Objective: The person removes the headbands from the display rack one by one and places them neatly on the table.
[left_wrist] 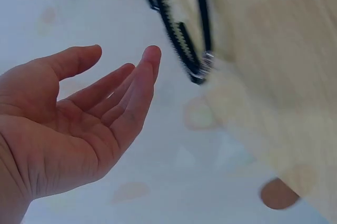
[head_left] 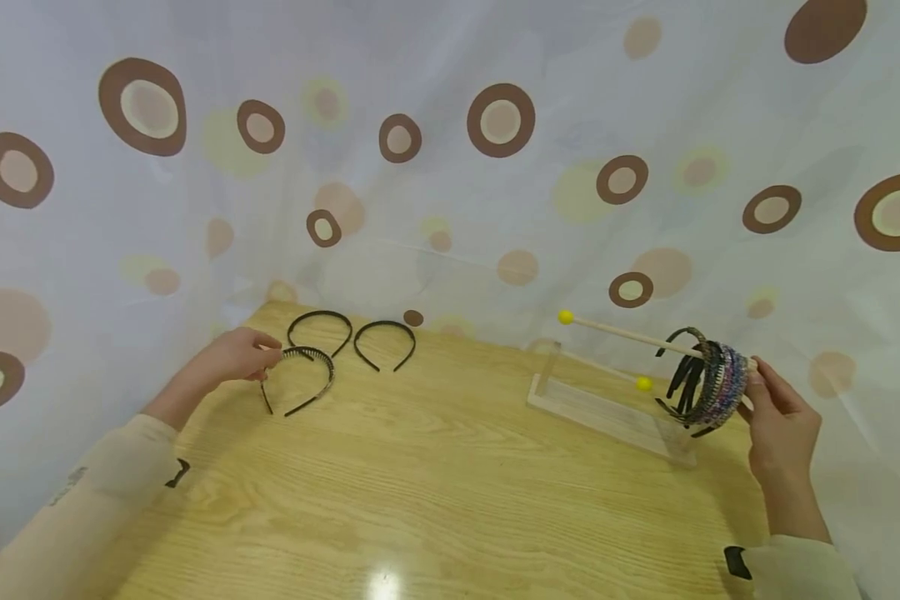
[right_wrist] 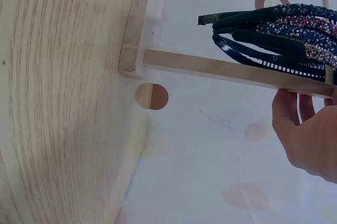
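Note:
Near a toothed headband point(head_left: 328, 379) on the table, my left hand point(head_left: 240, 354) hovers at the left. The left wrist view shows thumb and fingers point(left_wrist: 139, 90) spread apart, with air between them and the toothed headband point(left_wrist: 172, 27). At the right, my right hand point(head_left: 783, 425) grips the end post point(right_wrist: 210, 68) of a wooden headband stand point(head_left: 611, 421). Several headbands point(head_left: 729, 387), some glittery and some black, hang bunched on its rods point(head_left: 630, 335) at that end. Part of the right hand runs out of the right wrist view.
Two thin black headbands point(head_left: 384, 323) lie at the back left of the wooden table point(head_left: 420, 483). Yellow balls point(head_left: 566, 317) cap the far rod ends. A patterned sheet point(head_left: 450, 192) hangs behind and beside the table.

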Motion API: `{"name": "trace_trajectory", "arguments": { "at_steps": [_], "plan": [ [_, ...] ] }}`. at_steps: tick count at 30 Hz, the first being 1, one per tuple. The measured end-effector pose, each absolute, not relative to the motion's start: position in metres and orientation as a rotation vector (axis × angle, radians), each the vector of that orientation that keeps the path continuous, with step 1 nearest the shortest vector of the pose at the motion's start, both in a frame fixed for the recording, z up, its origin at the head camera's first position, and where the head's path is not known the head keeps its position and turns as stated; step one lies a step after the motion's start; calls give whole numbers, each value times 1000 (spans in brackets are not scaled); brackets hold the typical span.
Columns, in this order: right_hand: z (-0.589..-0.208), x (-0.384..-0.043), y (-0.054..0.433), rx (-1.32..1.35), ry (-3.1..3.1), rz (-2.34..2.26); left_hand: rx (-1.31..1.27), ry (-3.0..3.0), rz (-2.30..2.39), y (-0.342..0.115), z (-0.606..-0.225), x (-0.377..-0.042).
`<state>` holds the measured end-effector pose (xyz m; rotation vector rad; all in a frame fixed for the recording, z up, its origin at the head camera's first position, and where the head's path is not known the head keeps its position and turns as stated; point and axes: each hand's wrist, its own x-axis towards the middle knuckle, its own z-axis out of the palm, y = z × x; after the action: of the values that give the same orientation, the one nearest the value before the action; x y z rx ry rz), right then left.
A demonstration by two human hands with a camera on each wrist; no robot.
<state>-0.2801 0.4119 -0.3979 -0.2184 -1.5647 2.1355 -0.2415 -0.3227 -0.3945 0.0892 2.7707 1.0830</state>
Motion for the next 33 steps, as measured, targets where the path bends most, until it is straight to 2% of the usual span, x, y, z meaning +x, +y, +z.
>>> {"name": "trace_trajectory", "arguments": {
  "at_steps": [9, 18, 25, 33],
  "plan": [
    [-389, -276, 422, -193, -1615, 2086, 328, 2799, 1203, -251, -373, -248],
    [-381, -277, 437, -177, -1624, 2073, 611, 2727, 1427, -149, -365, -270],
    [-385, -275, 436, -153, -1667, 2047, 756, 2606, 1577, -70, -378, -290],
    [-400, -274, 416, -154, -1743, 1991, 866, 2497, 1586, 1, -393, -295]
  ]
}}
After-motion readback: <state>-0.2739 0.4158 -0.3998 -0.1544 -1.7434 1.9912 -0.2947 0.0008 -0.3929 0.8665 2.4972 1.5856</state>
